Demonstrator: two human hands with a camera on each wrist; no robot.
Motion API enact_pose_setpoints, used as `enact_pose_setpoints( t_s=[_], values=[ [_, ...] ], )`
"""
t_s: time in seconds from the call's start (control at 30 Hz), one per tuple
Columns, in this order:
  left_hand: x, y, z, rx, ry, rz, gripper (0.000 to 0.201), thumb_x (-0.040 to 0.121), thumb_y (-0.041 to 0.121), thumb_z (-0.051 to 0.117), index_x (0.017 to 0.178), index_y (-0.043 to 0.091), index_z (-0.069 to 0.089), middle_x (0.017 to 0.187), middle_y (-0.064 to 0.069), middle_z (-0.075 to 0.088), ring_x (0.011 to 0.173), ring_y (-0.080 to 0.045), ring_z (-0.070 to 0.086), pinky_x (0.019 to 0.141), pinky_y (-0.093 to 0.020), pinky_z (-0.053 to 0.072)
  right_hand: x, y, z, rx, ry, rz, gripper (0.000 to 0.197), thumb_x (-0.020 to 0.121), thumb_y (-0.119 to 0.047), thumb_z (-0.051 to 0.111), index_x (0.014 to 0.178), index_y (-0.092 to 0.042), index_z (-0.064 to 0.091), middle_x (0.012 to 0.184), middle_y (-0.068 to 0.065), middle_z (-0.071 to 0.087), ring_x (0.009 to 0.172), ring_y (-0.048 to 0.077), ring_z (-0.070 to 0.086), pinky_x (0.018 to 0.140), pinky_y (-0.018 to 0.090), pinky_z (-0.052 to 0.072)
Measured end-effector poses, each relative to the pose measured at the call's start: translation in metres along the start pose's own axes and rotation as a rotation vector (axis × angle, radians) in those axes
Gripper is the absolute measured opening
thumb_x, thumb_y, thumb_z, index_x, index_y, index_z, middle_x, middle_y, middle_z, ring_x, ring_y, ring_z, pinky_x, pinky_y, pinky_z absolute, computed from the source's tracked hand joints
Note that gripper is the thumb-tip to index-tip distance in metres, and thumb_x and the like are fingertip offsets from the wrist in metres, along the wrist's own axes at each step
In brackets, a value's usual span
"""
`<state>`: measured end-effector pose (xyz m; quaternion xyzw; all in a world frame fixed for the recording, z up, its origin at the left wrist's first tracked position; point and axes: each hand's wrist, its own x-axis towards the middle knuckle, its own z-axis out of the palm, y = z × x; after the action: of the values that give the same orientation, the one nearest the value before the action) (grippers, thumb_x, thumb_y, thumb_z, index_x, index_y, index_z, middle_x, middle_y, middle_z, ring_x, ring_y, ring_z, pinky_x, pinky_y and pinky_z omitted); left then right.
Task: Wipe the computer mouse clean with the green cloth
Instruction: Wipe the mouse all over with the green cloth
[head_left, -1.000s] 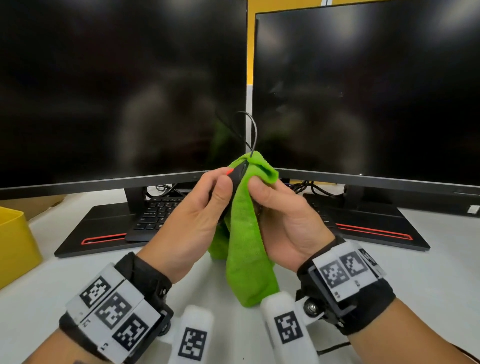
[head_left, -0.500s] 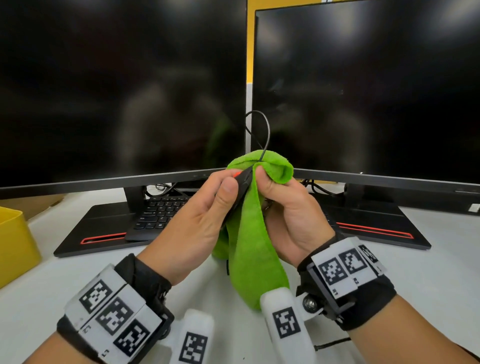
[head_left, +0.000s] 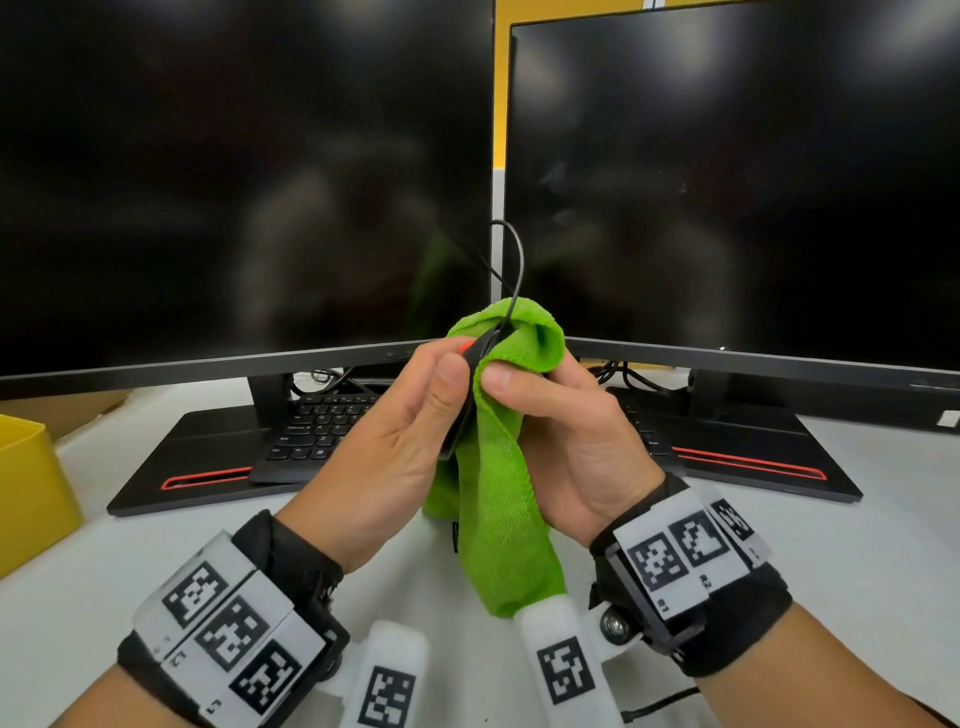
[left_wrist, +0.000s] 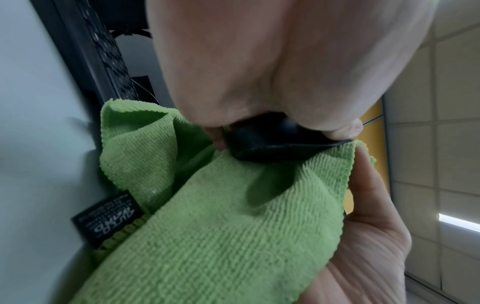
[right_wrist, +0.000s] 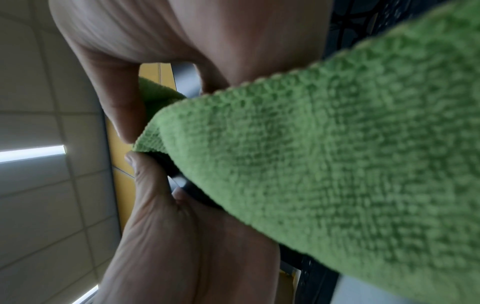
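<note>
My left hand (head_left: 447, 366) grips a black computer mouse (head_left: 470, 364) with a red wheel, held upright above the desk. The mouse's cable (head_left: 517, 254) loops up from its top. A green cloth (head_left: 506, 519) is draped over the mouse's top and right side and hangs down between my wrists. With its thumb on top, my right hand (head_left: 519, 382) pinches the cloth against the mouse. In the left wrist view the mouse (left_wrist: 272, 144) sits between my left hand's fingertips above the cloth (left_wrist: 221, 236). The cloth (right_wrist: 324, 164) fills the right wrist view and hides most of the mouse.
Two dark monitors (head_left: 249, 182) (head_left: 737, 182) stand close behind my hands on black bases with red stripes (head_left: 208, 480). A black keyboard (head_left: 317, 431) lies under the left one. A yellow bin (head_left: 26, 488) sits at the left on the white desk (head_left: 857, 561).
The cloth's top has spread wider over the mouse's upper end. My right thumb slid up along the mouse and came back down. The left hand has hardly moved.
</note>
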<state>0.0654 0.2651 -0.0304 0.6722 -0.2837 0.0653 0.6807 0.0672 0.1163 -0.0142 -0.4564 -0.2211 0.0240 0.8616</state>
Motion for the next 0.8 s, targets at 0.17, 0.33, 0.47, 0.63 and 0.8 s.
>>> enact_pose_setpoints(
  t_s=[0.17, 0.33, 0.47, 0.63, 0.8],
  values=[
    [0.0003, -0.0011, -0.0012, -0.008, -0.023, -0.001, 0.06, 0.096, 0.06, 0.043, 0.145, 0.027, 0.057, 0.143, 0.001, 0.068, 0.138, -0.017, 0.059, 0.12, -0.05, 0.042, -0.0009, -0.0024, 0.0006, 0.017, 0.019, 0.004, 0.07, 0.072, -0.013, 0.077, 0.132, 0.01, 0.05, 0.113, 0.024, 0.054, 0.105, 0.043, 0.055, 0.093, 0.064, 0.046],
    [0.0001, -0.0012, -0.0006, -0.013, -0.034, 0.003, 0.063, 0.094, 0.06, 0.046, 0.144, 0.025, 0.057, 0.142, 0.0, 0.068, 0.138, -0.017, 0.06, 0.12, -0.049, 0.042, -0.0013, -0.002, 0.0018, 0.05, 0.022, 0.015, 0.071, 0.072, -0.012, 0.073, 0.135, 0.009, 0.047, 0.112, 0.024, 0.053, 0.105, 0.043, 0.052, 0.089, 0.063, 0.045],
    [0.0015, -0.0023, 0.0007, -0.027, -0.022, 0.011, 0.061, 0.094, 0.06, 0.046, 0.143, 0.025, 0.058, 0.143, 0.0, 0.068, 0.139, -0.017, 0.058, 0.121, -0.049, 0.04, -0.0017, -0.0015, 0.0008, 0.069, 0.018, 0.023, 0.073, 0.072, -0.013, 0.072, 0.138, 0.006, 0.048, 0.113, 0.024, 0.053, 0.106, 0.043, 0.052, 0.091, 0.063, 0.045],
    [0.0006, -0.0024, 0.0005, -0.03, -0.027, 0.004, 0.063, 0.094, 0.06, 0.046, 0.145, 0.025, 0.057, 0.142, 0.001, 0.068, 0.139, -0.017, 0.059, 0.121, -0.049, 0.04, -0.0016, 0.0004, 0.0025, 0.08, 0.013, 0.03, 0.075, 0.07, -0.016, 0.073, 0.138, 0.004, 0.049, 0.109, 0.022, 0.057, 0.102, 0.04, 0.054, 0.088, 0.057, 0.048],
    [0.0004, -0.0011, 0.001, -0.02, -0.027, -0.006, 0.064, 0.092, 0.062, 0.048, 0.144, 0.026, 0.057, 0.14, 0.002, 0.069, 0.137, -0.015, 0.06, 0.12, -0.047, 0.042, -0.002, 0.0027, 0.0017, 0.109, 0.009, 0.049, 0.075, 0.071, -0.017, 0.073, 0.139, 0.002, 0.05, 0.102, 0.018, 0.061, 0.094, 0.036, 0.059, 0.08, 0.049, 0.054]
  ],
)
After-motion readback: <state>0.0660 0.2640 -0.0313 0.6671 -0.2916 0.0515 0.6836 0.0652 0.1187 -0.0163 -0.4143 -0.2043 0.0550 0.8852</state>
